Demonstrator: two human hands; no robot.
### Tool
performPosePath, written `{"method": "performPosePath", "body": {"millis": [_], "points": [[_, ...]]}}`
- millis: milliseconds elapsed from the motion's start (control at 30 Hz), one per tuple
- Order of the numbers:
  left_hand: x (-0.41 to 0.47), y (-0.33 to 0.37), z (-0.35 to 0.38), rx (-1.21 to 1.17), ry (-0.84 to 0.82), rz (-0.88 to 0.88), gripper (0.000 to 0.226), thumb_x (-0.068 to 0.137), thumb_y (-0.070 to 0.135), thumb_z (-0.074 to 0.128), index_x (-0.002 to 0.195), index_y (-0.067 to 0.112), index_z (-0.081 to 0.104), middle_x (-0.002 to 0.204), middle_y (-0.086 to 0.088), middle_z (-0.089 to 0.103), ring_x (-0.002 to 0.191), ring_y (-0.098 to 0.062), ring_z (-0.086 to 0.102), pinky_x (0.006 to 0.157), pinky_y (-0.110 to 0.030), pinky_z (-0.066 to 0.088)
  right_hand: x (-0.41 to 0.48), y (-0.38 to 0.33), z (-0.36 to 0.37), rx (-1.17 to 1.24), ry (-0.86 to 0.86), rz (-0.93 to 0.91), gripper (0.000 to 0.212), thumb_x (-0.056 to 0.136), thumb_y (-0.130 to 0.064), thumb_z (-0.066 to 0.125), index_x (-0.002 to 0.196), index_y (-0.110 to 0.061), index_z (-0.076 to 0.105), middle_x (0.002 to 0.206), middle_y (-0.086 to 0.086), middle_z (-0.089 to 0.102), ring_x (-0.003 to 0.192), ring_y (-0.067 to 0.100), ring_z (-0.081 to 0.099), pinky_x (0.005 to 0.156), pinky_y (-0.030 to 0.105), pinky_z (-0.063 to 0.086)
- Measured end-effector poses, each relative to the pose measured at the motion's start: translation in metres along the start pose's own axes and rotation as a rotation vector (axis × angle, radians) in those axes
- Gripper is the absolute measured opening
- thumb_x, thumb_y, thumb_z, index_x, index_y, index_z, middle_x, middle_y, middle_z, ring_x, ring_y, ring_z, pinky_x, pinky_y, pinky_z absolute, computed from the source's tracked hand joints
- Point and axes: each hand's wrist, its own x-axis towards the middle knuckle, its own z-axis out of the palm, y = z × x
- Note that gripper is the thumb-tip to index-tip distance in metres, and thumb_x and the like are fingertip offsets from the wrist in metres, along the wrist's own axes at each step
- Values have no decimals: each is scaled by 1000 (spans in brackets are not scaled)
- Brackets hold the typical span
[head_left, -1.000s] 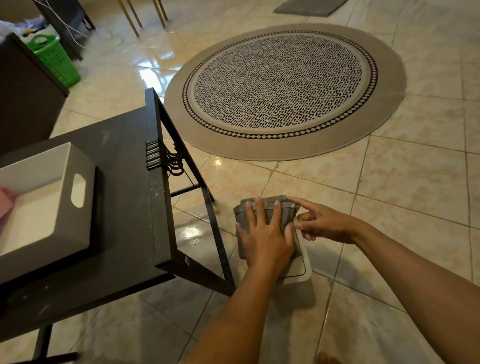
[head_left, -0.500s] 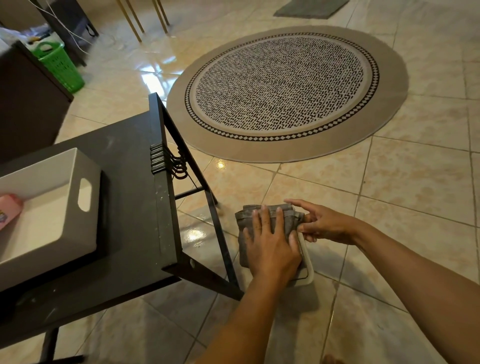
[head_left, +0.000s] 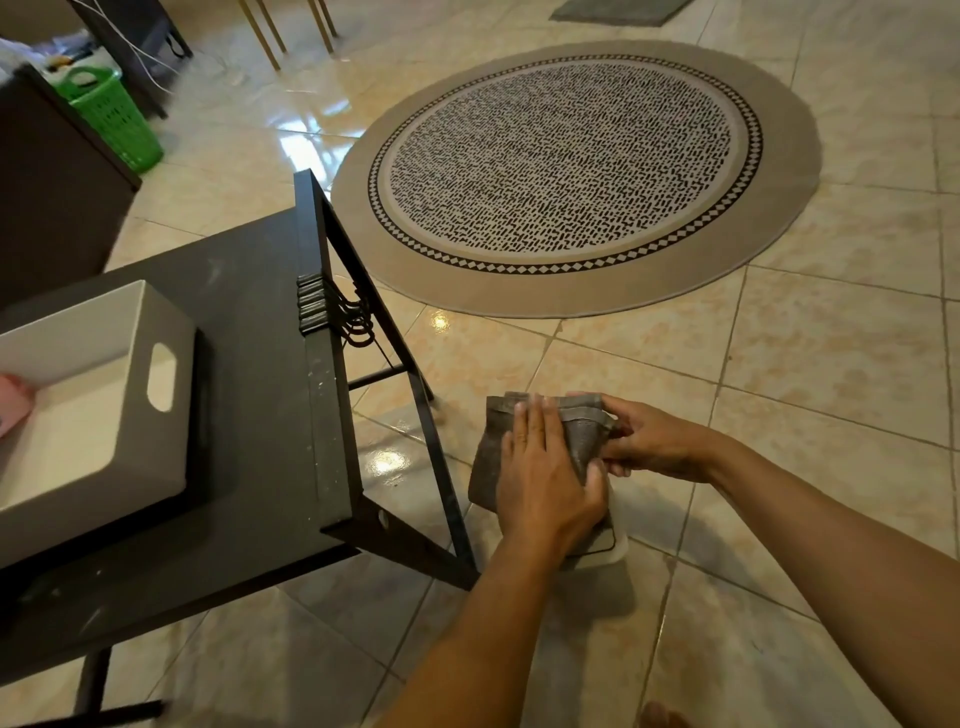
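A folded grey cloth (head_left: 491, 457) lies on top of a white container (head_left: 618, 545) held low over the tiled floor, just right of the black table's leg. My left hand (head_left: 545, 478) presses flat on the cloth with straight fingers. My right hand (head_left: 649, 441) pinches the cloth's right edge near its top corner. Most of the white container is hidden under the cloth and my left hand.
A black table (head_left: 249, 395) stands at the left with a white bin (head_left: 104, 395) on it and hooks (head_left: 337, 317) on its edge. A pink item (head_left: 13, 410) lies in the bin. A round patterned rug (head_left: 571, 171) lies ahead; a green basket (head_left: 114, 114) stands far left.
My right hand went from pointing fingers beside the cloth to pinching its right edge. The left hand stayed pressed on the cloth. The view shifted slightly.
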Motion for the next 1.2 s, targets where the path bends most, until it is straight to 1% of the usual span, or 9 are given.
{"method": "performPosePath", "body": {"millis": [167,267,400,500,667,867,1000,1033,1200], "points": [[-10,6,-1,75,-9,-38,71,95,51,11,154,13,-3,162,-10,-11,146,-25,-19,117,-42,-9,-1,-2,2,7,16,20,72,92,7,57,150,-29,34,83,15,61,63,16,56,62,32,49],[-2,12,0,102,-51,33,66,100,48,14,154,14,-1,162,-9,-9,146,-27,-17,117,-47,-9,0,-3,5,10,12,-1,66,91,8,57,146,-25,40,90,21,58,63,15,54,60,32,48],[6,3,-4,145,-14,-41,77,87,55,-5,154,19,-3,162,-4,-10,146,-27,-18,112,-54,-16,1,-2,2,26,4,16,62,93,2,60,146,-26,42,93,15,63,66,17,57,63,31,52],[-15,0,-1,106,20,-56,74,89,57,-1,154,22,-1,162,0,-10,146,-24,-19,113,-52,-16,3,-2,3,5,15,48,74,92,10,55,151,-30,34,82,13,63,63,17,56,59,28,50],[-4,10,5,107,-17,55,63,99,49,13,154,23,0,162,1,-7,146,-23,-20,114,-51,-16,4,-2,5,8,1,30,76,89,14,53,150,-28,38,105,28,61,67,17,55,63,32,50],[-20,-5,-1,81,29,-37,65,96,52,14,154,26,3,162,4,-5,146,-21,-19,114,-49,-15,4,-2,5,12,35,58,77,90,12,57,150,-31,36,78,12,64,60,15,57,56,26,50],[-14,10,6,82,-10,30,63,98,51,16,155,26,2,163,2,-5,146,-23,-20,114,-51,-17,5,-3,7,-29,42,44,79,87,15,54,148,-34,41,118,25,62,83,36,61,69,35,55],[-7,13,4,90,-21,48,62,99,50,17,155,26,2,163,1,-5,146,-24,-19,113,-52,-18,4,-2,6,-25,39,38,76,88,14,54,147,-33,41,120,27,61,83,35,59,69,35,55],[2,1,-7,101,-4,-65,62,98,48,17,155,29,1,163,-1,-6,146,-25,-18,114,-54,-16,2,-2,3,37,14,50,62,93,1,61,143,-30,44,89,19,62,65,17,58,63,31,52]]}}
